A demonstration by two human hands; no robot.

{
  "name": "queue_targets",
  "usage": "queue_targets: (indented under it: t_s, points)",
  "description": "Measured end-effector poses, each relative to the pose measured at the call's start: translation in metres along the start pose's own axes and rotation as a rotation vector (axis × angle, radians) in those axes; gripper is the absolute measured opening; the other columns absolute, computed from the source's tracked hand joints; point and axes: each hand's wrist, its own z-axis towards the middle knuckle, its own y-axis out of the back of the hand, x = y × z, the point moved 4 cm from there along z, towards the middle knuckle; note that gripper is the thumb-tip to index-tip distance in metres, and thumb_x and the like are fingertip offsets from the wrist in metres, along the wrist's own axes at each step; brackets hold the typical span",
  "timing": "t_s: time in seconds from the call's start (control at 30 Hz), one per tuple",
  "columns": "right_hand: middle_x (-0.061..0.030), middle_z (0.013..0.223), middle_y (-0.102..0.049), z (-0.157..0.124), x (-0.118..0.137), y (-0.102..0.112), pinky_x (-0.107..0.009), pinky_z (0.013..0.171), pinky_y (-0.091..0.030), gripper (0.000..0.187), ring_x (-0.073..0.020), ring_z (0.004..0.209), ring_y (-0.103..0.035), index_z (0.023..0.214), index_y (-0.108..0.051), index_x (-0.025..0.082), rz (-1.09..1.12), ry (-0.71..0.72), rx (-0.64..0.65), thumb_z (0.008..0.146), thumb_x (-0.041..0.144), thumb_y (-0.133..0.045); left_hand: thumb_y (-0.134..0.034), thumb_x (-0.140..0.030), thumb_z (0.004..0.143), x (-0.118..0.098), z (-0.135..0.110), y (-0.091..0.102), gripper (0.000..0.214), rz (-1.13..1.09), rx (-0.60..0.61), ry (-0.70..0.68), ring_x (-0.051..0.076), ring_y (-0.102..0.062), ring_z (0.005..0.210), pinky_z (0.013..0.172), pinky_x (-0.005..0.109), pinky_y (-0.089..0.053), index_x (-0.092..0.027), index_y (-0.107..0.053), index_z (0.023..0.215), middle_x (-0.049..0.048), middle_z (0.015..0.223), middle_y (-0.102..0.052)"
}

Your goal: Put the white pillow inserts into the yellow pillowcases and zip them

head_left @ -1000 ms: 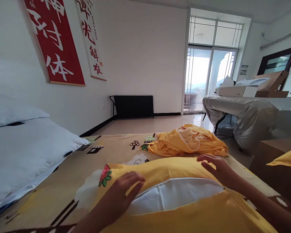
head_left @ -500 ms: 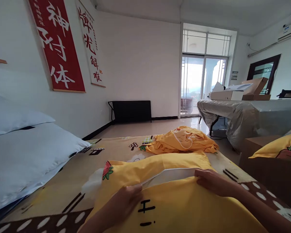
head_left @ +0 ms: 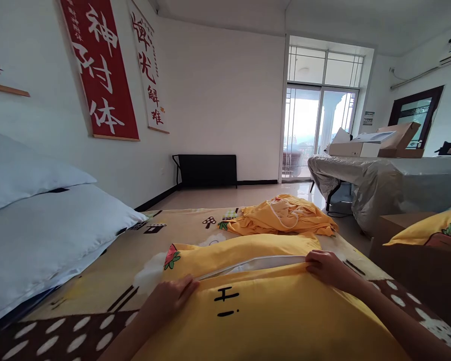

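Note:
A pillow in a yellow pillowcase (head_left: 270, 311) lies on the bed in front of me, with a thin strip of the white pillow (head_left: 255, 264) showing in the case's opening. My left hand (head_left: 171, 296) rests at the left end of that opening, fingers closed on the case's edge. My right hand (head_left: 325, 268) grips the fabric edge at the right end of the opening, fingers curled over it.
A crumpled yellow cloth (head_left: 281, 215) lies further along the patterned bed sheet (head_left: 108, 281). Two white pillows (head_left: 41, 235) are stacked at the left by the wall. A brown box (head_left: 417, 250) with a yellow cushion stands at the right, beyond it a covered table (head_left: 383, 180) with cardboard boxes.
The wide white gap in the case has narrowed to a thin strip as both hands drew the yellow fabric over the pillow. My left hand moved left and down along the edge.

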Motion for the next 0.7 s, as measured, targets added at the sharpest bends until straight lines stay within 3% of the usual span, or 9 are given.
queue_targets:
  t_s: [0.1, 0.2, 0.27, 0.33, 0.43, 0.53, 0.6, 0.7]
  points:
    - [-0.0042, 0.083, -0.065, 0.004, -0.002, 0.02, -0.027, 0.069, -0.043, 0.014, -0.0164, 0.074, -0.056, 0.079, -0.063, 0.02, 0.009, 0.018, 0.059, 0.078, 0.021, -0.049, -0.03, -0.049, 0.09, 0.003, 0.0, 0.008, 0.042, -0.038, -0.039, -0.015, 0.02, -0.061, 0.066, 0.061, 0.027, -0.038, -0.021, -0.05, 0.066, 0.0027, 0.065, -0.063]
    - [-0.0037, 0.082, -0.066, 0.009, -0.011, 0.042, -0.029, 0.07, -0.043, 0.015, -0.0175, 0.074, -0.057, 0.082, -0.065, 0.02, -0.046, 0.007, 0.091, 0.077, 0.028, -0.053, -0.034, -0.042, 0.088, -0.019, 0.003, 0.017, 0.036, -0.035, -0.111, -0.062, 0.021, -0.06, 0.077, 0.076, 0.031, -0.04, -0.02, -0.057, 0.071, 0.0046, 0.075, -0.066]
    - [-0.0029, 0.078, -0.067, 0.011, -0.02, 0.053, -0.028, 0.068, -0.043, 0.018, -0.0167, 0.071, -0.057, 0.084, -0.064, 0.021, -0.046, -0.038, 0.041, 0.08, 0.031, -0.049, -0.037, -0.035, 0.087, -0.053, 0.002, 0.02, 0.029, -0.014, -0.14, -0.118, 0.023, -0.059, 0.083, 0.081, 0.035, -0.039, -0.02, -0.061, 0.078, 0.0062, 0.084, -0.066]
    - [-0.0018, 0.071, -0.065, 0.011, -0.03, 0.056, -0.027, 0.064, -0.043, 0.022, -0.0155, 0.065, -0.057, 0.081, -0.061, 0.021, 0.013, -0.101, -0.006, 0.084, 0.032, -0.043, -0.039, -0.031, 0.086, -0.101, 0.001, 0.019, 0.025, -0.001, -0.106, -0.217, 0.023, -0.058, 0.087, 0.081, 0.038, -0.039, -0.02, -0.062, 0.085, 0.0071, 0.09, -0.066]
    - [-0.0009, 0.065, -0.063, 0.009, -0.043, 0.042, -0.025, 0.058, -0.042, 0.025, -0.0142, 0.057, -0.057, 0.076, -0.058, 0.02, 0.14, -0.182, -0.003, 0.084, 0.035, -0.041, -0.037, -0.023, 0.088, -0.187, 0.005, 0.006, 0.024, 0.015, -0.007, -0.42, 0.024, -0.056, 0.093, 0.089, 0.043, -0.039, -0.019, -0.06, 0.089, 0.0087, 0.094, -0.064]
    - [0.0006, 0.062, -0.06, 0.006, -0.05, 0.022, -0.022, 0.053, -0.038, 0.019, -0.0123, 0.055, -0.054, 0.077, -0.059, 0.019, 0.251, -0.165, 0.09, 0.081, 0.033, -0.047, -0.039, -0.024, 0.088, -0.256, 0.025, -0.015, 0.022, -0.008, 0.066, -0.445, 0.027, -0.055, 0.098, 0.089, 0.045, -0.041, -0.016, -0.059, 0.096, 0.0134, 0.103, -0.063]
    - [0.0026, 0.059, -0.055, 0.004, -0.053, 0.016, -0.021, 0.051, -0.034, 0.014, -0.0108, 0.055, -0.048, 0.078, -0.061, 0.019, 0.265, -0.119, 0.12, 0.077, 0.028, -0.05, -0.044, -0.032, 0.088, -0.284, 0.045, -0.03, 0.023, -0.022, 0.127, -0.397, 0.029, -0.056, 0.099, 0.086, 0.046, -0.043, -0.016, -0.058, 0.098, 0.0167, 0.104, -0.063]
    - [0.0048, 0.057, -0.05, 0.0, -0.058, 0.013, -0.02, 0.052, -0.031, 0.014, -0.0091, 0.055, -0.042, 0.081, -0.064, 0.019, 0.254, -0.085, 0.135, 0.071, 0.019, -0.054, -0.056, -0.035, 0.082, -0.303, 0.071, -0.048, 0.025, -0.008, 0.182, -0.324, 0.032, -0.059, 0.097, 0.08, 0.043, -0.046, -0.016, -0.057, 0.097, 0.0186, 0.1, -0.064]
